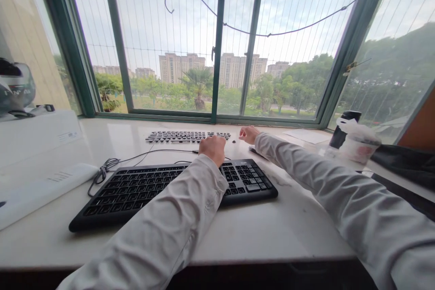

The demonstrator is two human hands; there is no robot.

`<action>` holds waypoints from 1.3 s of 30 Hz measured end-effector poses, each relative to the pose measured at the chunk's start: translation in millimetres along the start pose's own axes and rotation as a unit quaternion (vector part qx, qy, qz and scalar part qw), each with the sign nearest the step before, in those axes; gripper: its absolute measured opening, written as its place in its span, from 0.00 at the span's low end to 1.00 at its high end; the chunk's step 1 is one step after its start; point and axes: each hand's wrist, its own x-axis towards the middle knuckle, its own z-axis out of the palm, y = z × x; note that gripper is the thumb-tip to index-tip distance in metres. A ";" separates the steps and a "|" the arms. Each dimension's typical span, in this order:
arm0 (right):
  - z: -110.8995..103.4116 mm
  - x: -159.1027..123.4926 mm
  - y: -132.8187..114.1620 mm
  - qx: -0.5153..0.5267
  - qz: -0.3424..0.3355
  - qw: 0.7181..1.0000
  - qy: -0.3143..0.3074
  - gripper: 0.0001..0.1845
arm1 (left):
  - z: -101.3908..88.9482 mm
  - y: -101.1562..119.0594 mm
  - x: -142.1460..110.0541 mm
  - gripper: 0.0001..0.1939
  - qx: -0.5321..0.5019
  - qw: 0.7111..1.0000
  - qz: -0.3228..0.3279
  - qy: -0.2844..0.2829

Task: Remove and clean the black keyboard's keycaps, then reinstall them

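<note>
A black keyboard (127,189) lies across the table, most of its key positions showing as bare dark sockets, with keycaps in place at the right end. Behind it, loose black keycaps (185,137) are laid out in rows. My left hand (213,148) is closed above the keyboard's back edge, in front of the rows; what its fingers hold, if anything, is hidden. To the right of the rows, my right hand (249,134) hovers low with bent fingers apart, near a single small dark piece (234,141). Nothing shows between those fingers.
A bundled black cable (103,170) lies left of the keyboard, beside a white box (50,186). A dark slim object (257,151) lies under the right forearm. At right stand a black cylinder (343,129) and a plastic bag (360,142). Windows (219,54) close off the back.
</note>
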 end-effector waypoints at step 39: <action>-22.0 -143.1 -19.5 0.528 -0.104 0.843 -0.009 0.27 | -0.3 21.1 -9.7 0.14 -0.194 0.958 0.177 0.114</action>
